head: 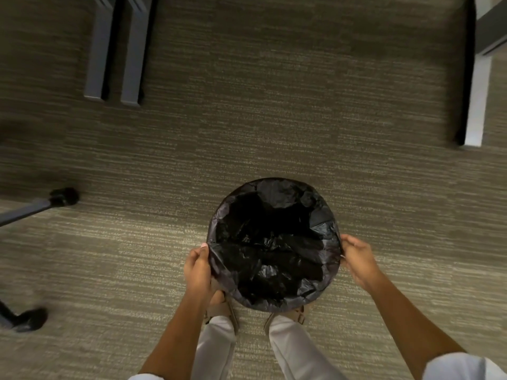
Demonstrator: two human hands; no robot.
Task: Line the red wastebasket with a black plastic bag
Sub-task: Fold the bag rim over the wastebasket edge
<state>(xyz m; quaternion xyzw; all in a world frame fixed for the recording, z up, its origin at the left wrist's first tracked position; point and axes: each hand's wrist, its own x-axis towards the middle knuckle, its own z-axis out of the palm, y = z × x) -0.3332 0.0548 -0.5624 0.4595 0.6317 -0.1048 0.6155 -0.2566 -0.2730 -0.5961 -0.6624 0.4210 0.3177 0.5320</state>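
The black bag [274, 242] sits in a round basket on the carpet [274, 119], low and centre in the view, just ahead of the person's feet. Its film is folded out over the whole rim, so no red of the basket shows from above; the inside is crumpled and dark. The left hand [198, 270] presses against the rim's left side, grip clenched on the bag's edge, thumb on top of the film. The right hand [356, 259] is at the rim's right side, fingers curled and pinching the bag's edge there. Both forearms reach down from the bottom of the view, over pale trousers [290, 349] and sandals [227, 311]. Farther off, two grey furniture legs [115, 50] stand at upper left, a white leg [477, 100] at upper right, and dark chair castors [64, 196] at far left.
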